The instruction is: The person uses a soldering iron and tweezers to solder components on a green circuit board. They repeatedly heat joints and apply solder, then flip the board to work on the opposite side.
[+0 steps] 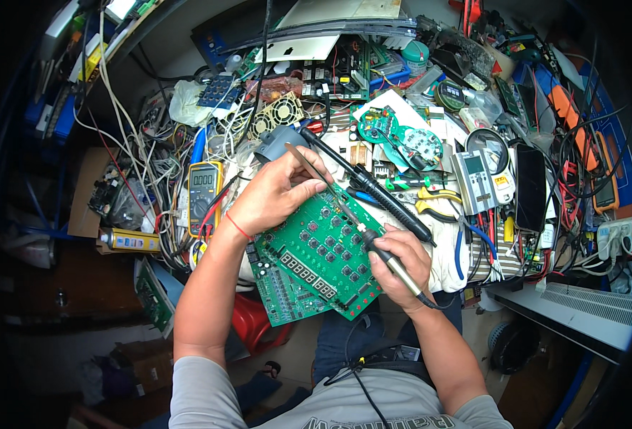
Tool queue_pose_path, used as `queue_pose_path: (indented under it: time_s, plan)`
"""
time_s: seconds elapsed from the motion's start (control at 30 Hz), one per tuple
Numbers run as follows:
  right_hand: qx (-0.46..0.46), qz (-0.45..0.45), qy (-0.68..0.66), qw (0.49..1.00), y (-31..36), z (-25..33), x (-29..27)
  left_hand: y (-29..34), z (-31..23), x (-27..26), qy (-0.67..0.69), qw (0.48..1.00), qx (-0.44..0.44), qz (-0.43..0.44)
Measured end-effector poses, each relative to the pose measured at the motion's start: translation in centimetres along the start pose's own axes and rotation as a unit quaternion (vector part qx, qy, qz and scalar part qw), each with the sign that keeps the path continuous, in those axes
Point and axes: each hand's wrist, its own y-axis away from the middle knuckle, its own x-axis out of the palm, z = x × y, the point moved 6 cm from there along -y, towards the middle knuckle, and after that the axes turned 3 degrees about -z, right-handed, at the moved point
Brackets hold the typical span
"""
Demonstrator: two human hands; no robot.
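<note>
My left hand (280,189) is closed around long, thin metal tweezers (317,170), which slant down toward the upper edge of a green circuit board (337,268). That board carries rows of black push buttons and a digit display. In my right hand (402,263) is a soldering iron (395,268), its tip pointing up and left at the board's upper part near the tweezers. Whether the tip touches the board I cannot tell. A second green board (280,289) sticks out from under the first at the lower left. Part of the first board is hidden by my left hand.
A yellow multimeter (204,193) stands left of the boards. To the right lie yellow-black pliers (439,201), a grey device with a small screen (475,182) and a black phone (529,187). Behind are a black tube arm (387,196), round green boards (402,136) and tangled wires.
</note>
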Motion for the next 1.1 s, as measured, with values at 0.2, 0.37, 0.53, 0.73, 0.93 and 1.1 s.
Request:
queue_pose_path:
  time_s: [0.2,0.37,0.53,0.73,0.93,1.1]
  plan:
    - [-0.007,0.0,-0.001,1.0,0.1,-0.1,0.1,-0.4,0.3,0.0,0.016,1.0,0.003,0.007]
    - [-0.015,0.001,-0.002,1.0,0.0,0.0,0.1,-0.6,0.3,0.0,0.019,1.0,-0.001,0.004]
    - [-0.027,0.002,0.003,1.0,0.0,0.1,0.1,-0.9,0.5,0.0,0.029,0.999,-0.013,0.009]
    - [-0.031,0.004,0.004,1.0,-0.1,0.2,0.1,-1.2,0.5,-0.1,0.029,0.999,-0.023,0.015]
    - [-0.03,0.005,0.003,1.0,-0.1,0.2,0.1,-1.3,0.7,-0.1,0.029,0.999,-0.027,0.02]
    - [-0.03,0.004,0.001,1.0,-0.2,0.3,0.1,-1.4,0.9,-0.2,0.032,0.999,-0.023,0.019]
